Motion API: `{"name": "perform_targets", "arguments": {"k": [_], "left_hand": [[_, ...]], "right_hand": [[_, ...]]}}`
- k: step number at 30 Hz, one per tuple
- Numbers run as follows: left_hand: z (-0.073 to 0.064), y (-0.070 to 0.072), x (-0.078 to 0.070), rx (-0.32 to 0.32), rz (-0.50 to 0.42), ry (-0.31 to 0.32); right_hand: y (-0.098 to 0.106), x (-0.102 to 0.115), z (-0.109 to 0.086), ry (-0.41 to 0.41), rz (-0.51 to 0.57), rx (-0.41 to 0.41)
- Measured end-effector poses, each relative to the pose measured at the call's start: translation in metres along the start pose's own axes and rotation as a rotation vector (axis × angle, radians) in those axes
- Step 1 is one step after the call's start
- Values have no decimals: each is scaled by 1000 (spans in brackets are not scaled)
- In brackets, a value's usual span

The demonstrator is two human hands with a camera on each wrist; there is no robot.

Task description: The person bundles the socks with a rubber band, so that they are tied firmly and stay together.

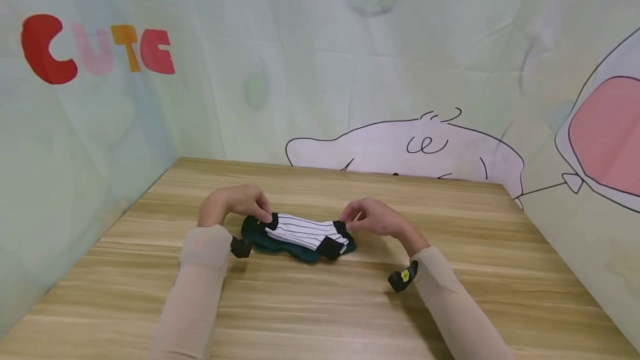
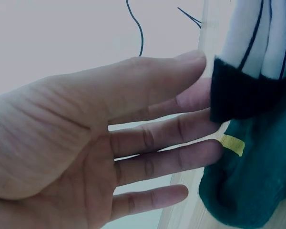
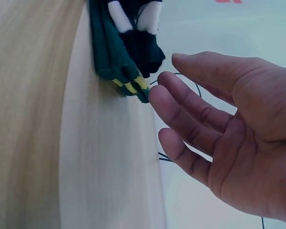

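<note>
A white sock (image 1: 305, 230) with thin dark stripes and black ends lies flat across a dark green sock (image 1: 302, 254) on the table. My left hand (image 1: 245, 203) is at its left end. In the left wrist view the fingers (image 2: 167, 129) are fairly straight, with their tips at the black end (image 2: 243, 93) and the thumb just above. Over at the right end is my right hand (image 1: 375, 216). The right wrist view has its thumb and fingers (image 3: 190, 119) apart, tips beside the black end (image 3: 150, 55), nothing between them. Yellow marks (image 3: 128, 87) show on the green ends.
The wood-grain table (image 1: 320, 310) extends around the socks. Behind it hangs a pale cloth backdrop (image 1: 280, 43) with cartoon drawings and the word CUTE. Black wrist cameras (image 1: 402, 278) sit at both sleeve cuffs.
</note>
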State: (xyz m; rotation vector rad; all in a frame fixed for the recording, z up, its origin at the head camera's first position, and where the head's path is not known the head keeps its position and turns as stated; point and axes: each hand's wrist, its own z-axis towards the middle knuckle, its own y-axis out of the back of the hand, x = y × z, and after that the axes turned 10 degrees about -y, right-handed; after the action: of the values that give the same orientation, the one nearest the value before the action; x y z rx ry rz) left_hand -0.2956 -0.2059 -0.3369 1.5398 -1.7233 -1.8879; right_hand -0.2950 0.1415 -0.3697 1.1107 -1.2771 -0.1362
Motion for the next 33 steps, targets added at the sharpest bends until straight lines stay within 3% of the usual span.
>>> {"name": "perform_targets", "arguments": {"k": [15,23,33], "left_hand": [[12,-5,-13,-46,-10,-41],[27,-12,-29,-7,38,-132],[39,-20,-35,-22,73,-157]], "right_hand": [[14,3,-10,-28,-6,-8],[19,2,-13,-23,-6,5],[28,3,-18,-24,-28,10]]}}
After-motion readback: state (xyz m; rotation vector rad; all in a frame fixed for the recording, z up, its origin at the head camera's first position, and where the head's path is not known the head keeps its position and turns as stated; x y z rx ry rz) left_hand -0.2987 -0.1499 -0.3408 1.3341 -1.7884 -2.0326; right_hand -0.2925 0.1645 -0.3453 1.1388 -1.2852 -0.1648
